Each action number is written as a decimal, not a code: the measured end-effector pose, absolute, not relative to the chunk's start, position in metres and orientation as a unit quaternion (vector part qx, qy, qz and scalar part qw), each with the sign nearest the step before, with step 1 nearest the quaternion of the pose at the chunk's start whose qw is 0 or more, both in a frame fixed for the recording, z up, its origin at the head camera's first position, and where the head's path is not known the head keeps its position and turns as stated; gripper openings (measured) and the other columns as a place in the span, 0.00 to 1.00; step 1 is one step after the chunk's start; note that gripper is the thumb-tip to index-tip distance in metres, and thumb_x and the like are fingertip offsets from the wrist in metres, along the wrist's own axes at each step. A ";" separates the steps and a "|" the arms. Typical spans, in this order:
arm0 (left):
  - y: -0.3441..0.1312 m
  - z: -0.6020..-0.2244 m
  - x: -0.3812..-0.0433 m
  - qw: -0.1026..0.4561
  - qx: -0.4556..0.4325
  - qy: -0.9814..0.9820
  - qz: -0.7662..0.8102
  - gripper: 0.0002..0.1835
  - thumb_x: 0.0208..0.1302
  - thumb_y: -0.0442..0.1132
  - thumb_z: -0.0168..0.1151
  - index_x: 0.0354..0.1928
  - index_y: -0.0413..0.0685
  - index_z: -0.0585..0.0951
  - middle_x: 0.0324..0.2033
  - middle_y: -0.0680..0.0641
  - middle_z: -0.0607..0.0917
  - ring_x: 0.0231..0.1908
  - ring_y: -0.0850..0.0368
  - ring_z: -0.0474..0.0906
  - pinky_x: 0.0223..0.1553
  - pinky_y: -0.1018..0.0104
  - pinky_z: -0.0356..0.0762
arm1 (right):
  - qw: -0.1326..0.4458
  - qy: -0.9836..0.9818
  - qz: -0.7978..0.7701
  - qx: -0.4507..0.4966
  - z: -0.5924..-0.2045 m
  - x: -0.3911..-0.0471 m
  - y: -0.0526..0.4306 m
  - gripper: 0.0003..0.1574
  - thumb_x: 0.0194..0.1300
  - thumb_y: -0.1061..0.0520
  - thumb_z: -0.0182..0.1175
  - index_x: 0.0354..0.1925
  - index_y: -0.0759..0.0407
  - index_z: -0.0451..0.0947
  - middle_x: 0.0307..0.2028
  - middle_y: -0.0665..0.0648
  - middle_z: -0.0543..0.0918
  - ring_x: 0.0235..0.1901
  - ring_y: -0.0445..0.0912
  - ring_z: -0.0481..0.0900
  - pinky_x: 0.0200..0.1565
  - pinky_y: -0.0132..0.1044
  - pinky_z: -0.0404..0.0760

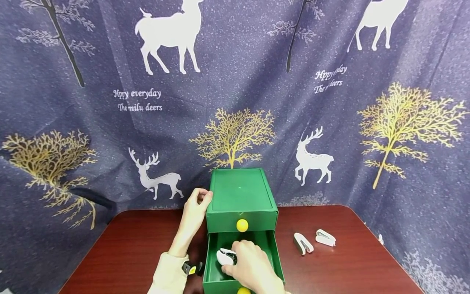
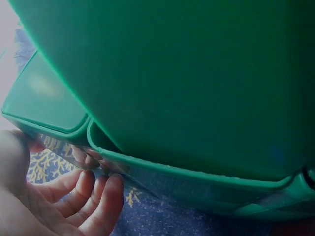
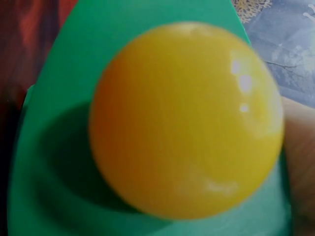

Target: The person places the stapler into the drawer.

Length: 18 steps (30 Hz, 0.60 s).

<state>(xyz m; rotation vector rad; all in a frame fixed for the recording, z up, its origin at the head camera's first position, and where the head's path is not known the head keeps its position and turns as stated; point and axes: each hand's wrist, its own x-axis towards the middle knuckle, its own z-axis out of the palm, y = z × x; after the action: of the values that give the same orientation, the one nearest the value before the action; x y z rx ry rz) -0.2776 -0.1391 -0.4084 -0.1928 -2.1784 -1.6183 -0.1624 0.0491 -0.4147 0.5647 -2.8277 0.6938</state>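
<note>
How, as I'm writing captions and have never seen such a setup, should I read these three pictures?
There is no machine: these are a person's two bare hands, filmed from the head and each wrist. The wide picture looks forward and down from the head. The left-wrist one shows the left hand up close, against the side of a green drawer cabinet; the right-wrist one is mostly a yellow knob. The cabinet stands on a reddish-brown table, with two white staplers to its right. The right hand grips a white object, seemingly another stapler, inside the open lower drawer.
</note>
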 end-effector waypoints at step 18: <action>-0.138 -0.408 -0.277 0.209 -0.073 -0.779 -0.587 0.12 0.69 0.48 0.62 0.43 0.47 0.79 0.30 0.49 0.78 0.29 0.55 0.74 0.29 0.67 0.72 | 0.038 -0.951 0.234 0.199 -0.410 -0.169 0.044 0.21 0.43 0.45 0.76 0.22 0.49 0.73 0.20 0.45 0.69 0.19 0.41 0.67 0.22 0.37 0.69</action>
<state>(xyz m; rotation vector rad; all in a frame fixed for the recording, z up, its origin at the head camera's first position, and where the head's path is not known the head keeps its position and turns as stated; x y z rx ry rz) -0.2770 -0.1385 -0.4084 -0.2043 -2.1654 -1.6332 -0.1690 0.0437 -0.4102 0.6104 -2.9167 0.7187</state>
